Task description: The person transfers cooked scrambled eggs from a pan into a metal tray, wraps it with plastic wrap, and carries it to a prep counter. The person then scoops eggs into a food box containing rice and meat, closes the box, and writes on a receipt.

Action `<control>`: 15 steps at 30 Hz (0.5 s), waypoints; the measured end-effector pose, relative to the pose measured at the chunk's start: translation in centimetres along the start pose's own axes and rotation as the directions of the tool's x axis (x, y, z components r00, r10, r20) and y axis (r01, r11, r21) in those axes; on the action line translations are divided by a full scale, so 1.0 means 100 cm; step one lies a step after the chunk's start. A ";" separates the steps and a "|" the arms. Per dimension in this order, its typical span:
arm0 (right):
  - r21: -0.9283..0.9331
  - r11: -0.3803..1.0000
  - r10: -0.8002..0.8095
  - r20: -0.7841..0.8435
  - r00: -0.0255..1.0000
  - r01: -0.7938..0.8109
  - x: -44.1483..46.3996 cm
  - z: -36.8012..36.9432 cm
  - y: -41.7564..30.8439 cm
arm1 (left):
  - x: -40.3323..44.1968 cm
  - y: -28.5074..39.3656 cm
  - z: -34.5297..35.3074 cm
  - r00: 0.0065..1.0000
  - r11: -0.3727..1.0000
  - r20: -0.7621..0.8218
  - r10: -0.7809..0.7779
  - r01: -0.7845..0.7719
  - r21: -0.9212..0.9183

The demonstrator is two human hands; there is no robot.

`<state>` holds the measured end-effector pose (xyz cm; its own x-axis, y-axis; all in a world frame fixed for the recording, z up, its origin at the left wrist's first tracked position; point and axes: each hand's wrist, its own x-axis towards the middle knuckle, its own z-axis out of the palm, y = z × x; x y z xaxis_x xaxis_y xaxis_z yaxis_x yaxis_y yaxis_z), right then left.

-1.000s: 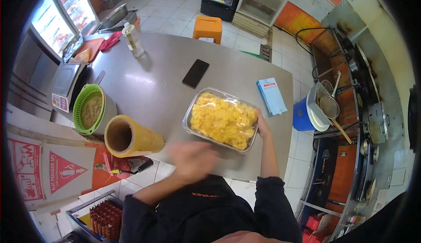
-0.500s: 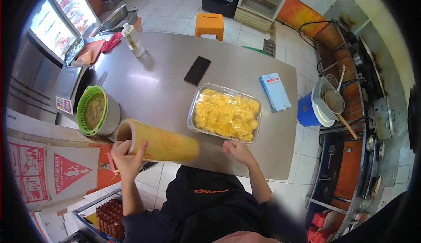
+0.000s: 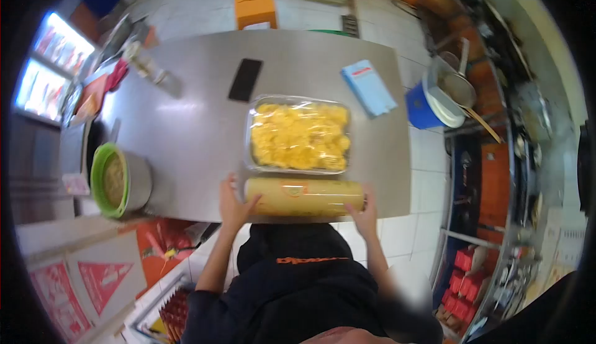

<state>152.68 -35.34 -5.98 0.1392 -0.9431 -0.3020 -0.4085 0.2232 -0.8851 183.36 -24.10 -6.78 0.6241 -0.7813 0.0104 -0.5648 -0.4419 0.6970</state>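
A large roll of yellowish cling film (image 3: 304, 197) lies crosswise at the near edge of the steel table. My left hand (image 3: 236, 206) is closed on its left end, and my right hand (image 3: 364, 210) grips the right end. Just beyond the roll sits a clear rectangular tray (image 3: 249, 148) with film stretched over its top. Yellow pieces of food (image 3: 301, 136) fill the tray; their exact kind I cannot make out.
On the steel table (image 3: 186, 158) are a black phone (image 3: 246, 79), a light blue box (image 3: 369, 87), a bottle (image 3: 146, 63) and a green-rimmed basket in a pail (image 3: 112, 181). An orange stool (image 3: 256, 10) stands beyond; a blue bucket (image 3: 424, 105) is at the right.
The cling film roll has swung from a slant at the left to level in front of the tray. My right hand has taken hold of its right end. The view has shifted.
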 end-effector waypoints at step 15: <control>-0.433 0.881 -0.388 -0.428 0.816 0.192 -0.025 -0.001 0.018 | 0.003 0.029 0.001 0.708 0.776 0.469 0.528 -0.627 0.073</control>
<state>151.50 -32.60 -6.83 -0.1136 -0.9619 0.2486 -0.7239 -0.0913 -0.6839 181.85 -25.69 -4.86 -0.1094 -0.9932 0.0386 -0.8687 0.1144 0.4819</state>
